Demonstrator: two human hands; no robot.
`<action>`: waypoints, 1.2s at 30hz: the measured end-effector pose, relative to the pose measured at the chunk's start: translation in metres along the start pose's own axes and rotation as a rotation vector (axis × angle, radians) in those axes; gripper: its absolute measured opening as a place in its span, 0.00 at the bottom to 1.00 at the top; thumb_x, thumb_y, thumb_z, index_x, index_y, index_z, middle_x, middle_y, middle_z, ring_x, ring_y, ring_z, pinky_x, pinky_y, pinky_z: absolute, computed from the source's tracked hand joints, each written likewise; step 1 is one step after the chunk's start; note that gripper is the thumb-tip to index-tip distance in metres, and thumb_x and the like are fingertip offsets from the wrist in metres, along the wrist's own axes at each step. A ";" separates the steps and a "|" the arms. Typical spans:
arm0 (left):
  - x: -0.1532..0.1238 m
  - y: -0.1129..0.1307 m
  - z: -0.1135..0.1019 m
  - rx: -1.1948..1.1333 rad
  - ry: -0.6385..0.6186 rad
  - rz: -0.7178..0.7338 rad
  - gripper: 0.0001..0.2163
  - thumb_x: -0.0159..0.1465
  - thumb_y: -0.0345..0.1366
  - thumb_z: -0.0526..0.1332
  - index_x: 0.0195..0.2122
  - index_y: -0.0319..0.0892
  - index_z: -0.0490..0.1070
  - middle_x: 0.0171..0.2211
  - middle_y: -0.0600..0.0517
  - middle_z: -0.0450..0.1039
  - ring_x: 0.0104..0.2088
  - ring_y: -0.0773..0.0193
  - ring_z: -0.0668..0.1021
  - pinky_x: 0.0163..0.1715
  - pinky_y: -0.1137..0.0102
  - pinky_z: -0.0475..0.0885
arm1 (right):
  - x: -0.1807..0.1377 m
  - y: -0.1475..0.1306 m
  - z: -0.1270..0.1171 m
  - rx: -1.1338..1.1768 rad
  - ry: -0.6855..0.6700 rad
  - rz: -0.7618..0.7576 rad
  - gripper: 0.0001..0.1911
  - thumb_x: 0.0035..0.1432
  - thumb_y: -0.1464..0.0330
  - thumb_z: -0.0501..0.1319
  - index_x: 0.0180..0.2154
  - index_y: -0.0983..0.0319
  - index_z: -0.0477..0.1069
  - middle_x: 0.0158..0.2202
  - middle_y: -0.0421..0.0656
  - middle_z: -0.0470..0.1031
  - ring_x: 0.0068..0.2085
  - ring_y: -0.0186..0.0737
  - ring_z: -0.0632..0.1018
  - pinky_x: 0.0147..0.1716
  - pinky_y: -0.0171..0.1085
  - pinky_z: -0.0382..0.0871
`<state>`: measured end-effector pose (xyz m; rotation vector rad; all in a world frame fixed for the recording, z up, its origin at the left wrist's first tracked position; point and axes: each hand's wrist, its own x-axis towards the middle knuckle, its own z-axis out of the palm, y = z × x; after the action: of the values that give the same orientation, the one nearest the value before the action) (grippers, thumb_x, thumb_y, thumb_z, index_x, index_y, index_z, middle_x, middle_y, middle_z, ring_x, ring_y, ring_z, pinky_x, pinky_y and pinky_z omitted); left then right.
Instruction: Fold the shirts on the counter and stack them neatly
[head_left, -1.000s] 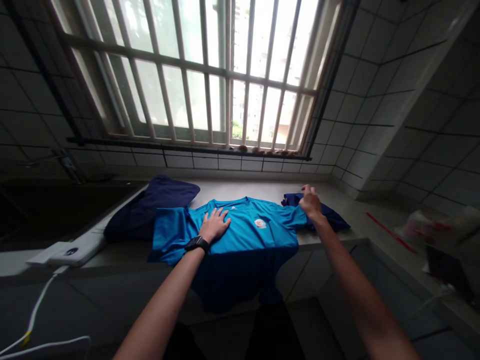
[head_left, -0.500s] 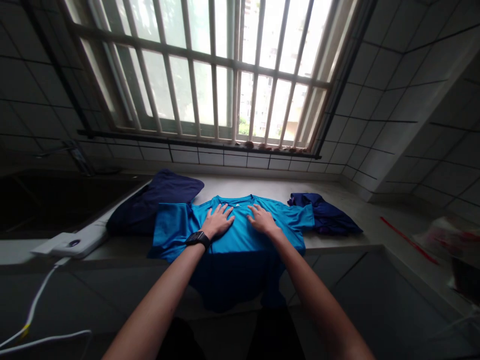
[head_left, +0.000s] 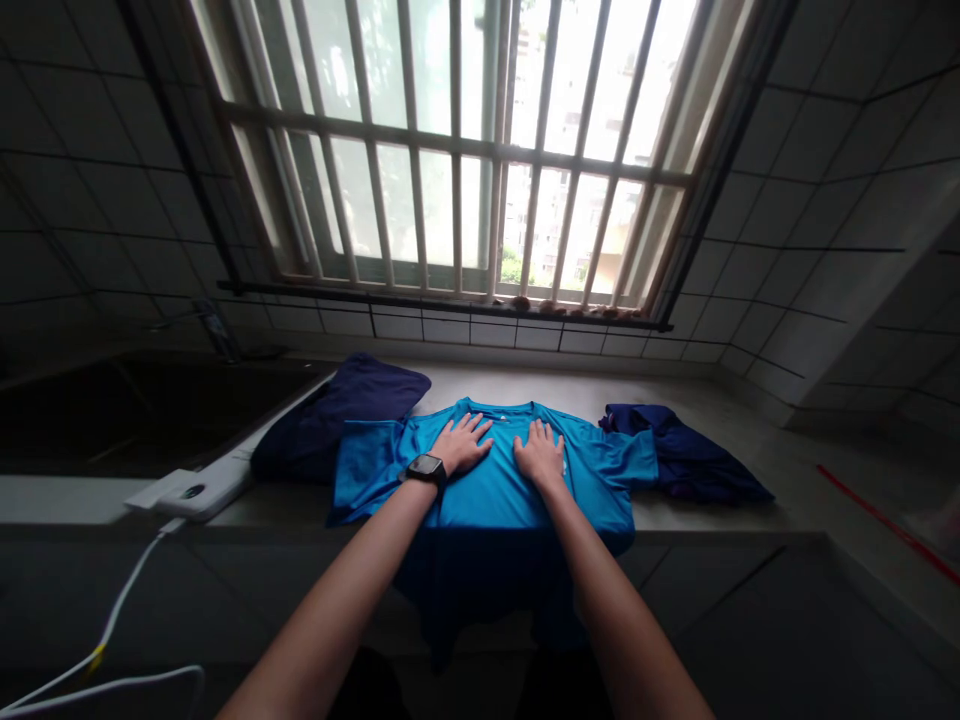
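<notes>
Right hand [head_left: 539, 453] slid inward; it and the left hand [head_left: 462, 445] lie open, apart, on the blue T-shirt [head_left: 495, 490].

Collar mark [head_left: 495, 409] on blue T-shirt [head_left: 491, 490] too small to read; white cable [head_left: 124, 590] cut off at bottom.

There are two bare hands, a left hand [head_left: 461, 445] and a right hand [head_left: 538, 452], and one black wristwatch [head_left: 426, 469]. There is one bright blue short-sleeved T-shirt [head_left: 487, 480], plus two bunched garments: one dark navy garment [head_left: 337, 420] and one dark indigo garment [head_left: 682, 460]. There is one barred window [head_left: 450, 150], one dark sink basin [head_left: 135, 415], one white plastic box [head_left: 199, 495], one white cable [head_left: 127, 590], and one thin red strip [head_left: 892, 525], though the dim light may hide more.
</notes>
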<state>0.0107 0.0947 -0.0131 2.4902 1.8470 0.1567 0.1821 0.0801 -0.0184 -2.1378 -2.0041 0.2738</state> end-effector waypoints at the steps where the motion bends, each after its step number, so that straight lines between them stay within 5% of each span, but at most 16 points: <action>1: -0.003 0.003 -0.001 0.029 0.026 -0.008 0.28 0.73 0.47 0.49 0.73 0.48 0.59 0.75 0.46 0.53 0.74 0.45 0.56 0.70 0.47 0.53 | 0.000 0.000 -0.001 -0.001 -0.004 -0.001 0.36 0.72 0.58 0.41 0.75 0.67 0.48 0.77 0.49 0.43 0.76 0.49 0.47 0.72 0.54 0.40; 5: -0.026 0.007 0.003 0.053 0.100 -0.133 0.31 0.71 0.49 0.51 0.72 0.40 0.59 0.72 0.36 0.59 0.71 0.38 0.61 0.66 0.46 0.58 | 0.002 0.001 -0.001 -0.006 -0.007 -0.004 0.36 0.72 0.58 0.40 0.75 0.67 0.48 0.77 0.48 0.43 0.76 0.49 0.47 0.72 0.54 0.41; 16: -0.052 -0.002 0.003 -0.081 0.030 -0.225 0.31 0.72 0.52 0.47 0.73 0.45 0.59 0.76 0.41 0.50 0.75 0.45 0.52 0.71 0.46 0.49 | -0.001 0.005 -0.020 0.045 -0.025 -0.066 0.32 0.74 0.61 0.40 0.74 0.64 0.54 0.76 0.46 0.49 0.76 0.47 0.52 0.72 0.52 0.44; 19: -0.051 -0.002 0.003 -0.082 0.033 -0.221 0.31 0.72 0.52 0.46 0.73 0.45 0.58 0.76 0.41 0.50 0.75 0.45 0.53 0.71 0.46 0.50 | -0.009 0.043 -0.042 0.115 0.139 -0.056 0.30 0.74 0.64 0.40 0.71 0.62 0.60 0.73 0.47 0.59 0.73 0.45 0.59 0.72 0.47 0.47; 23: -0.050 -0.002 0.004 -0.085 0.044 -0.230 0.31 0.72 0.52 0.45 0.73 0.46 0.59 0.76 0.42 0.51 0.75 0.45 0.53 0.71 0.45 0.50 | -0.035 0.128 -0.066 0.117 0.429 0.283 0.29 0.70 0.66 0.49 0.68 0.67 0.63 0.67 0.59 0.67 0.67 0.52 0.70 0.63 0.44 0.65; 28: -0.048 -0.001 0.003 -0.082 0.050 -0.231 0.31 0.72 0.51 0.46 0.73 0.45 0.59 0.75 0.42 0.51 0.75 0.45 0.53 0.71 0.45 0.51 | -0.053 0.187 -0.075 0.144 0.415 0.353 0.21 0.63 0.65 0.61 0.56 0.64 0.75 0.53 0.58 0.79 0.55 0.53 0.80 0.51 0.41 0.73; 36: -0.048 -0.001 0.003 -0.093 0.058 -0.238 0.31 0.72 0.50 0.47 0.73 0.44 0.59 0.75 0.41 0.51 0.75 0.45 0.54 0.71 0.45 0.50 | -0.030 0.146 -0.098 0.331 0.355 0.113 0.08 0.62 0.70 0.61 0.44 0.62 0.75 0.47 0.52 0.82 0.52 0.48 0.82 0.52 0.39 0.73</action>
<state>-0.0035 0.0486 -0.0188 2.2073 2.0876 0.3018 0.3462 0.0392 0.0365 -1.9329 -1.5282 0.2073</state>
